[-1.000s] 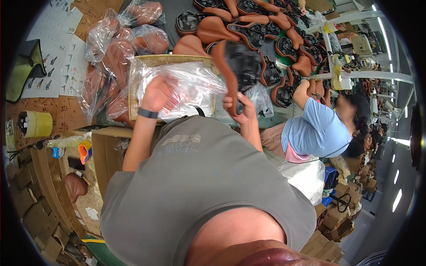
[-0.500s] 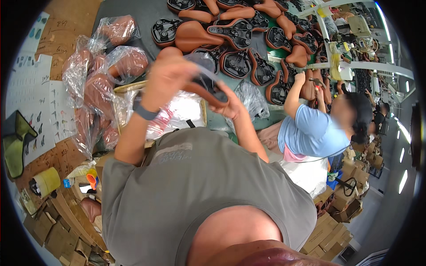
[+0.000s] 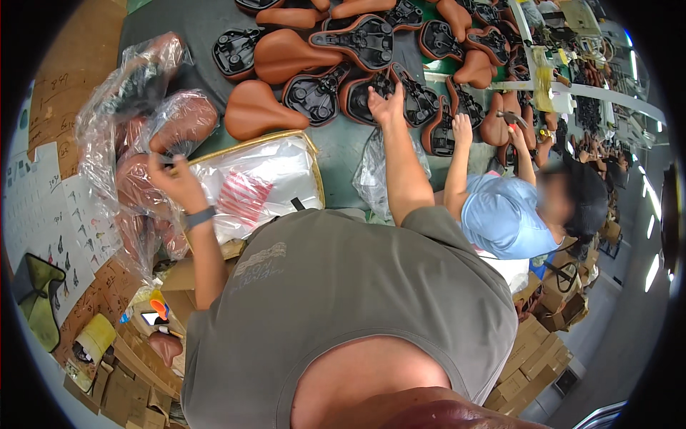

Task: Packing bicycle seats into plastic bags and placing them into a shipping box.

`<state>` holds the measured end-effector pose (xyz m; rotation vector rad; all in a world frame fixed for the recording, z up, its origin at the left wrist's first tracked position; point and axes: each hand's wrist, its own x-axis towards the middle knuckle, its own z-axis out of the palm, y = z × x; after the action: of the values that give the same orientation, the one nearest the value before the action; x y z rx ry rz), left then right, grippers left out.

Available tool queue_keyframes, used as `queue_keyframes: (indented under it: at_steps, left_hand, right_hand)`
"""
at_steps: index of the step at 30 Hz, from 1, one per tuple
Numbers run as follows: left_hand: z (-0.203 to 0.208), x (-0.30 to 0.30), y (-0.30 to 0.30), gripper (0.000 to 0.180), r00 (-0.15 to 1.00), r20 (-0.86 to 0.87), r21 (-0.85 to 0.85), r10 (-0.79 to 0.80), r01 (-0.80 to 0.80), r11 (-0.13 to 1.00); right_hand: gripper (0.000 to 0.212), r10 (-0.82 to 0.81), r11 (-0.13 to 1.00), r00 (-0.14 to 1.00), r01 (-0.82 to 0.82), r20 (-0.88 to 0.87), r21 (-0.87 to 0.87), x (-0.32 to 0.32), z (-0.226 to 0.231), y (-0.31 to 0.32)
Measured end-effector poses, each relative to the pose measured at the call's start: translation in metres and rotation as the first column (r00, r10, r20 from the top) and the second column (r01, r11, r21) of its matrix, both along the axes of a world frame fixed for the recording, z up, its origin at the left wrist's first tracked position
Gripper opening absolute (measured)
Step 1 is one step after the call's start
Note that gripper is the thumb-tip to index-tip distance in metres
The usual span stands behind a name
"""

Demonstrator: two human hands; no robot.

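Observation:
My left hand (image 3: pixel 177 184) is beside a heap of bagged saddles at the left, its fingers loosely bent and apart, with nothing visible in them. Just beyond it lies a brown bike saddle in a clear plastic bag (image 3: pixel 184 121). Farther up the heap, another bagged saddle (image 3: pixel 146 82) shows a dark underside, slightly blurred. My right hand (image 3: pixel 386 106) reaches forward with spread fingers at an upturned saddle (image 3: pixel 357 100) with a black base; whether it touches the saddle I cannot tell. A brown saddle (image 3: pixel 259 111) lies top up between my hands.
A yellow-edged box (image 3: pixel 314 154) with white plastic sheets (image 3: pixel 286 171) stands before me. A crumpled clear bag (image 3: pixel 371 171) lies under my right forearm. Many saddles cover the green table's far side. A person in blue (image 3: pixel 504 214) holds a hammer (image 3: pixel 511 121) at the right.
The saddle and clear plastic both hands held in front of me have left them. My left hand moved left to the bagged heap; my right hand moved forward to the loose saddles.

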<state>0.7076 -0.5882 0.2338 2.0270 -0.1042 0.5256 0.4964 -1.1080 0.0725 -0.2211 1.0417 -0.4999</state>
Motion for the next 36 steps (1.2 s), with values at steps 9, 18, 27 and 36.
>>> queue_keyframes:
  at_steps: [9,18,27,36]
  left_hand:
    - [-0.147,-0.165,-0.076,0.026,0.453,-0.693,0.064,-0.561,0.814,0.578]
    - [-0.223,-0.199,-0.068,0.031,0.508,-0.725,0.298,-0.465,0.841,0.452]
    - [-0.204,-0.182,-0.031,0.068,0.486,-0.826,0.371,-0.285,0.850,0.375]
    - [-0.204,-0.177,-0.039,0.056,0.543,-0.829,0.302,-0.136,0.638,0.709]
  right_hand:
    - [0.095,0.017,0.997,0.967,-0.034,0.252,0.062,-0.173,0.078,0.233]
    - [0.129,0.258,0.283,0.338,-0.922,-0.905,-0.264,-0.260,0.020,0.324]
    - [0.124,0.228,0.205,0.534,-0.844,-0.814,-0.496,-0.288,0.000,0.288]
    - [0.074,0.334,0.942,0.928,-0.336,0.162,-0.018,-0.303,0.227,0.392]
